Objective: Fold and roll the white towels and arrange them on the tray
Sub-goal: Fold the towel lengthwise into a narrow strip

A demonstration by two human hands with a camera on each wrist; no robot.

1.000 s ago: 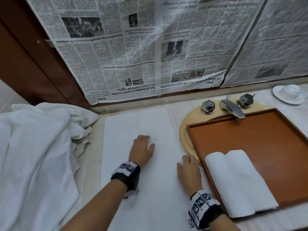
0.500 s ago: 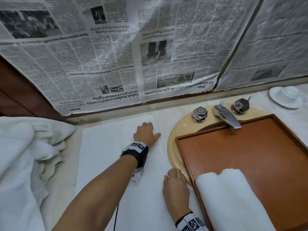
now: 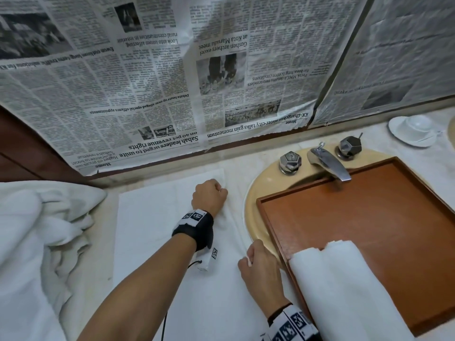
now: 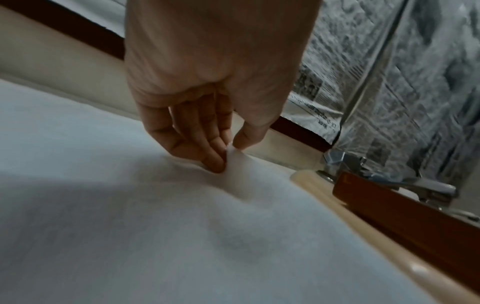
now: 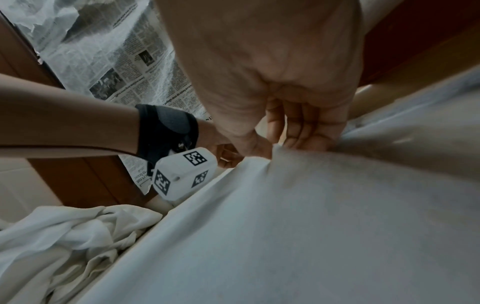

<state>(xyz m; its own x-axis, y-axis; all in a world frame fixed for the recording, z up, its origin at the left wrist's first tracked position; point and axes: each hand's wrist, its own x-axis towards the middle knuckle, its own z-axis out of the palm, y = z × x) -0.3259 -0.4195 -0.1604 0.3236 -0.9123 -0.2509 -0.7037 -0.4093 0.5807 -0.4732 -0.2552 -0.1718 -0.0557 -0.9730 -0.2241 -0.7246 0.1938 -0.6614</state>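
Note:
A white towel lies flat on the counter in front of me. My left hand pinches its far right edge; in the left wrist view the thumb and fingers of that hand nip a small peak of the towel. My right hand pinches the same edge nearer to me, and in the right wrist view this hand lifts a fold of the towel. A rolled white towel lies on the brown tray.
The tray sits over a beige sink with a chrome tap and two knobs. A heap of loose white towels is at the left. Newspaper covers the wall behind. A white cup and saucer stand at the far right.
Both hands lay flat on the towel earlier; now their fingers have curled and pinch its right edge. The left hand has reached farther towards the wall.

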